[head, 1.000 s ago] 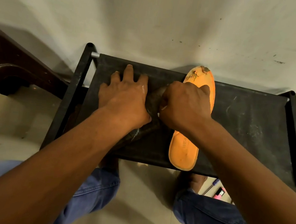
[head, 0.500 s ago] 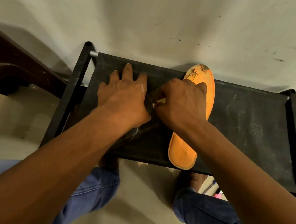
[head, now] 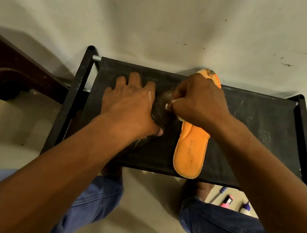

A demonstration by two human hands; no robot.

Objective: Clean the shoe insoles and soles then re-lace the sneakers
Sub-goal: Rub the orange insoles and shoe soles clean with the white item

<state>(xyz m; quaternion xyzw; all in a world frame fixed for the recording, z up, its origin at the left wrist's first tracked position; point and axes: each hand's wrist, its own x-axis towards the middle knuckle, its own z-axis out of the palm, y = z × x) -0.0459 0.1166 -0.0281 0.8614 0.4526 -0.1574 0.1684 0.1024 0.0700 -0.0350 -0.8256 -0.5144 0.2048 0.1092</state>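
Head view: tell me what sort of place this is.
Probably a room in a home, not a workshop: a black fabric-topped rack stands against a scuffed plain wall, a dark chair beside it, small items scattered on the pale floor.

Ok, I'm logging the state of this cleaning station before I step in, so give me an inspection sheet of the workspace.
Surface: black fabric shelf on a black frame, scuffed with pale marks.
Job's things: orange insole lies lengthwise on the shelf, toe end worn; a dark insole lies beside it, mostly hidden under the hands.
Clutter: small pink and purple items on the floor below, too small to tell.
Grippers: left hand pressed flat on the dark insole; right hand closed on something white, rubbing it.
Cables: nothing seen.
Surroundings: stained pale wall; dark chair at left.
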